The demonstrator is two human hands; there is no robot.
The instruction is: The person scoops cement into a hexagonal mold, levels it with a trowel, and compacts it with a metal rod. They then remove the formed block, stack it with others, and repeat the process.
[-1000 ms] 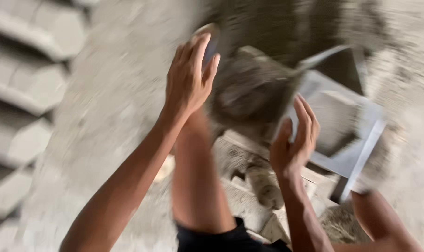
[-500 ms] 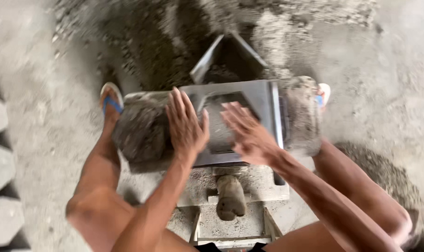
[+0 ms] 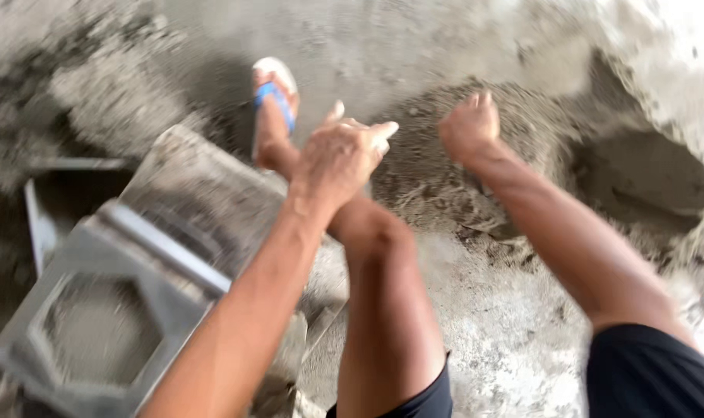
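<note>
Nothing is gripped by either hand: the left hand (image 3: pixel 340 155) is held loosely open in the air with its fingers spread, and the right hand (image 3: pixel 468 128) is curled narrow above the heap of grey sandy mix (image 3: pixel 445 182), though whether any mix is pinched in it cannot be told. Judged from how things lie, the metal mould (image 3: pixel 108 310) at the lower left is seen already packed, a hexagonal cavity being filled level with damp grey material, and plenty of loose mix is left on the ground. Coarse, crumbly texture is shown by the heap; a blue-strapped sandal (image 3: pixel 276 97) is worn beside it
</note>
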